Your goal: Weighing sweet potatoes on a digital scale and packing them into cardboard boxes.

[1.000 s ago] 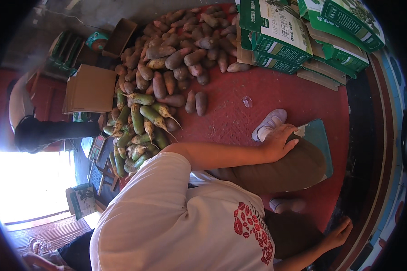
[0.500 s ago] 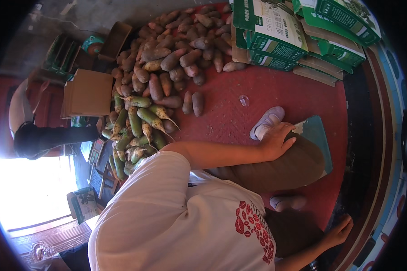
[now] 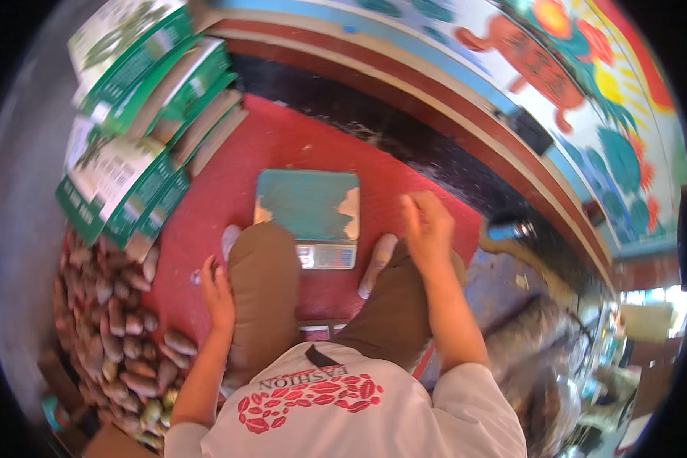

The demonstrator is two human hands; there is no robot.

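Note:
Beside my left knee, my left hand (image 3: pixel 217 296) hangs over the red floor covering with its fingers apart and nothing in them. Above my right knee is my right hand (image 3: pixel 429 227), fingers loosely bent and thumb apart, with no object visible in it. Between my feet lies a flat scale (image 3: pixel 309 202) with a teal platform, worn pale at two corners. Its display panel (image 3: pixel 327 256) faces me. Neither hand touches the scale.
Stacked green-and-white cartons (image 3: pixel 122 179) stand at the far left. Nearer on that side lies a heap of sweet potatoes (image 3: pixel 122 343), with some green radishes (image 3: pixel 153 416). A painted wall (image 3: pixel 534 69) rises at the right, above clear plastic (image 3: pixel 542 397).
My view has swung right, bringing the scale and painted wall forward and the heap to the lower left. My left hand has left my knee; my right hand has risen above the other knee.

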